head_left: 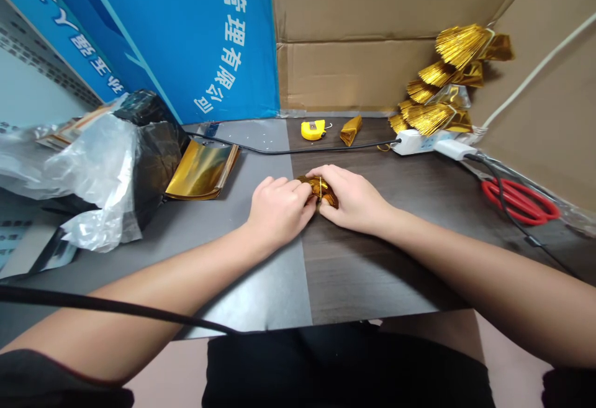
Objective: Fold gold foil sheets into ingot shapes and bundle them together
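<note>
Between my hands, just above the table, is a bundle of pleated gold foil paper [329,197] with a pale band around its middle. My left hand [280,208] grips its left end with curled fingers, hiding most of that side. On the other end, my right hand [354,202] pinches the folds between thumb and fingers. Beyond my hands lies a small folded piece of gold foil paper [351,130], with a yellow tape measure [313,130] to its left. A stack of flat gold foil sheets [201,171] rests to the left.
Several finished-looking gold foil fans [433,116] are piled at the back right, behind a white power strip [416,142]. Red-handled scissors [520,202] lie at the right. Plastic bags [112,172] crowd the left. A black cable [270,152] crosses the table [363,271].
</note>
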Demonstrator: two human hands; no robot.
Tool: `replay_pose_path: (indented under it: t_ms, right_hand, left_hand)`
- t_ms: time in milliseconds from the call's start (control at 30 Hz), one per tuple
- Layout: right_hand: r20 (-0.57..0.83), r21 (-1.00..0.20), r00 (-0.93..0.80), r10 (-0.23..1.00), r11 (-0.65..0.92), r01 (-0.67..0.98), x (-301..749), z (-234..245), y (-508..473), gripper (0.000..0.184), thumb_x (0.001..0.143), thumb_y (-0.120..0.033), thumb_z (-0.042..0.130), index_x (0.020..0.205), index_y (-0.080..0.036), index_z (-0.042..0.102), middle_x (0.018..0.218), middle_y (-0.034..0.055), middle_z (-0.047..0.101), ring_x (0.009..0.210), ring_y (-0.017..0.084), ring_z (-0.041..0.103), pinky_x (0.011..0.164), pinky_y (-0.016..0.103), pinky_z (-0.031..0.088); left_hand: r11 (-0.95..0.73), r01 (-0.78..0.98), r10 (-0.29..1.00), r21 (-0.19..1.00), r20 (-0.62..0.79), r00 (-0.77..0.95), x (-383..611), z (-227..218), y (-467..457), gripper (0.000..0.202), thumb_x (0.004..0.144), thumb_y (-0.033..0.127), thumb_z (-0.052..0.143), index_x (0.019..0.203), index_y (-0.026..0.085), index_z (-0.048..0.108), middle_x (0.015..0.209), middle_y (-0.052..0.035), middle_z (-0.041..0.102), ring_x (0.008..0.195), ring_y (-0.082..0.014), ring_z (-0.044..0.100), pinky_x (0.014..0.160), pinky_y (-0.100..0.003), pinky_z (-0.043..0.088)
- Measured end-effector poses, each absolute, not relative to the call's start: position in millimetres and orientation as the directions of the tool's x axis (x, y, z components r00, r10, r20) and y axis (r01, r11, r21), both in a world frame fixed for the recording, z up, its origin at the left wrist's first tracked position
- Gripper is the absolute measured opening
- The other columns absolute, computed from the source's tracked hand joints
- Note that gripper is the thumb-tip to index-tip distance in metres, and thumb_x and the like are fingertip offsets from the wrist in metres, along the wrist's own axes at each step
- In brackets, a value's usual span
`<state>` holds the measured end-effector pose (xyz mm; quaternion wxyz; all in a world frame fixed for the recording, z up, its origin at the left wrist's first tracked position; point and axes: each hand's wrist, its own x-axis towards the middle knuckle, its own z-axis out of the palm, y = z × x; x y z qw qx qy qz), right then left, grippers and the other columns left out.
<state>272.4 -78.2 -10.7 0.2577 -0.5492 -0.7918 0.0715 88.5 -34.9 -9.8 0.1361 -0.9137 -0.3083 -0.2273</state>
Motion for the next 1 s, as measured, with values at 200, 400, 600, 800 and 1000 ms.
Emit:
replay_pose_path:
  t_ms: [200, 400, 600, 800, 1000]
  right_hand:
    - [0.349, -0.388, -0.292, 0.890, 0.421, 0.820, 275.1, -12.4, -76.8, 0.045, 0.083, -0.016, 0.056, 0.128, -0.015, 0.057, 0.125, 0.0135, 0.068, 0.113, 0.031, 0.067, 0.097, 0.047, 0.055]
    - [0.355, -0.368, -0.306, 0.883, 0.433, 0.823, 276.3, -14.3, -76.5, 0.048, 0.085, -0.015, 0.056, 0.133, -0.015, 0.056, 0.126, 0.0133, 0.067, 0.116, 0.030, 0.066, 0.099, 0.046, 0.055]
    - [0.342, -0.351, -0.307, 0.888, 0.424, 0.835, 274.8, -13.9, -77.1, 0.051, 0.085, -0.014, 0.056, 0.136, -0.014, 0.056, 0.124, 0.0144, 0.067, 0.113, 0.031, 0.066, 0.096, 0.048, 0.056]
    - [0.354, -0.373, -0.298, 0.887, 0.426, 0.824, 278.2, -15.0, -76.7, 0.050, 0.087, -0.016, 0.055, 0.137, -0.012, 0.055, 0.127, 0.0161, 0.066, 0.117, 0.031, 0.065, 0.099, 0.048, 0.055]
    - [0.370, -0.410, -0.283, 0.885, 0.429, 0.805, 281.4, -17.0, -73.9, 0.053, 0.085, -0.018, 0.059, 0.138, -0.012, 0.054, 0.129, 0.0160, 0.066, 0.117, 0.030, 0.065, 0.100, 0.047, 0.054]
  left_hand:
    - [-0.776, 0.622, 0.503, -0.102, 0.495, 0.709, 87.5, -13.7, -33.5, 0.027, 0.095, 0.033, 0.059, 0.074, 0.020, 0.068, 0.070, -0.0033, 0.070, 0.068, -0.0171, 0.059, 0.062, -0.034, 0.024]
    - [-0.772, 0.605, 0.400, -0.197, 0.588, 0.703, 85.9, -20.8, -32.9, 0.026, 0.097, 0.033, 0.057, 0.076, 0.020, 0.067, 0.071, -0.0021, 0.068, 0.071, -0.0182, 0.058, 0.064, -0.035, 0.028]
    - [-0.752, 0.594, 0.351, -0.285, 0.589, 0.728, 89.4, -20.5, -36.8, 0.022, 0.099, 0.028, 0.053, 0.082, 0.019, 0.064, 0.077, -0.0032, 0.067, 0.074, -0.0190, 0.056, 0.065, -0.035, 0.030]
    - [-0.752, 0.582, 0.362, -0.309, 0.544, 0.757, 85.9, -12.5, -41.1, 0.015, 0.097, 0.025, 0.051, 0.089, 0.019, 0.062, 0.084, -0.0046, 0.064, 0.080, -0.0209, 0.055, 0.068, -0.035, 0.034]
    - [-0.795, 0.577, 0.401, -0.189, 0.549, 0.733, 81.1, -12.6, -31.9, 0.020, 0.100, 0.027, 0.049, 0.093, 0.020, 0.066, 0.083, -0.0020, 0.068, 0.079, -0.0189, 0.053, 0.069, -0.033, 0.036]
